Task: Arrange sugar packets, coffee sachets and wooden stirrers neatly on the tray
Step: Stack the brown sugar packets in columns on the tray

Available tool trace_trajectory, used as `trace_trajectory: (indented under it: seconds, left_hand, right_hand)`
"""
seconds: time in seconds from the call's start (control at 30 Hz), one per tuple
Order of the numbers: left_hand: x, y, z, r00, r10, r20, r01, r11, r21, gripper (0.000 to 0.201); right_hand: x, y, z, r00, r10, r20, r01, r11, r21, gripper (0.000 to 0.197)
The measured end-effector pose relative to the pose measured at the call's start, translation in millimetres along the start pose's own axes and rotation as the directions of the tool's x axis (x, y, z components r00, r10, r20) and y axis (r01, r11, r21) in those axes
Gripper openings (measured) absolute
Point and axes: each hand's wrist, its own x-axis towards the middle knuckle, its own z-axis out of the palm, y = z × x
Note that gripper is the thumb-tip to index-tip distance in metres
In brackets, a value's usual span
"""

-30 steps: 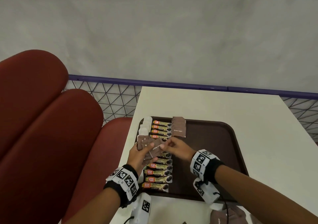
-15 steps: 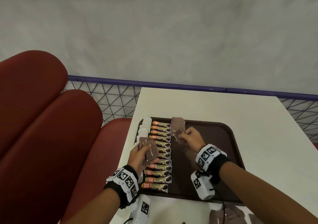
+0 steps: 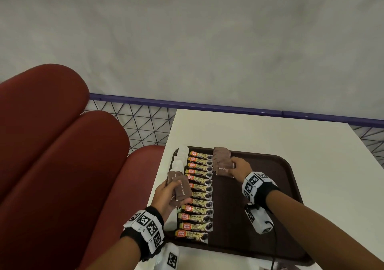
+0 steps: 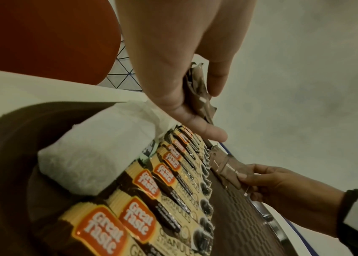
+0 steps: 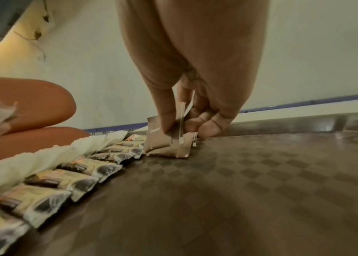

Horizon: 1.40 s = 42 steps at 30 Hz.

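A dark brown tray (image 3: 276,188) lies on the white table (image 3: 259,132). Down its left side runs a column of coffee sachets (image 3: 198,195), with white packets (image 3: 179,161) along the rim beside them. My left hand (image 3: 166,195) grips a small stack of brown sugar packets (image 3: 179,187) above the sachets; the left wrist view shows the stack (image 4: 197,90) between thumb and fingers. My right hand (image 3: 239,168) pinches one brown sugar packet (image 3: 223,169) at the near end of a short row of brown packets (image 3: 221,154) on the tray. In the right wrist view that packet (image 5: 162,138) stands tilted on the tray floor (image 5: 261,181).
Red padded seat backs (image 3: 52,155) fill the left. A purple rail with wire mesh (image 3: 145,122) runs behind the table, below a grey wall. The tray's right half shows bare patterned floor. A cable and wrist device (image 3: 258,220) hang over the tray.
My right hand took one brown packet from the stack in my left hand and carried it away to the far row on the tray. The left hand stayed in place with its stack.
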Motion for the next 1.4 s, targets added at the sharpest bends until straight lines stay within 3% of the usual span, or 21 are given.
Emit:
trace_trajectory:
  seconds: [0.2,0.63,0.73,0.87,1.03,1.17,1.4]
  left_hand:
    - [1,3,-2,1.000,-0.021,0.020,0.021,1.000,-0.007,0.017]
    - [3,2,-5,0.999,-0.004,0.035,0.003,1.000,0.014,0.021]
    - [2,2,-4,0.999,0.012,0.040,-0.014,0.999,0.038,0.020]
    - [1,0,-3,0.998,0.031,0.048,-0.035,0.994,0.099,0.018]
    - [2,-5,-1,0.997,0.062,0.043,-0.068,0.985,0.157,0.027]
    - [5,-9,6,0.996,0.080,0.050,-0.087,0.985,0.150,0.036]
    - [5,-15,16,0.991,0.084,0.104,-0.099,0.985,0.145,0.033]
  right_hand:
    - [16,1,12,0.998,0.057,-0.024,-0.058,0.998,-0.017,0.020]
    - [22,1,23,0.994,0.005,-0.106,-0.028,0.975,-0.220,0.039]
    - [19,3,24,0.987,-0.041,-0.157,-0.002,0.964,-0.264,0.051]
    - [6,1,22,0.974,-0.107,-0.200,0.037,0.945,-0.324,0.050]
    - [-17,-5,30,0.968,-0.201,-0.151,0.185,0.976,-0.117,0.030]
    - [-42,-14,41,0.939,-0.341,-0.038,0.343,0.928,0.143,0.017]
    - [-73,-22,53,0.932,-0.321,0.170,0.230,0.884,0.407,0.023]
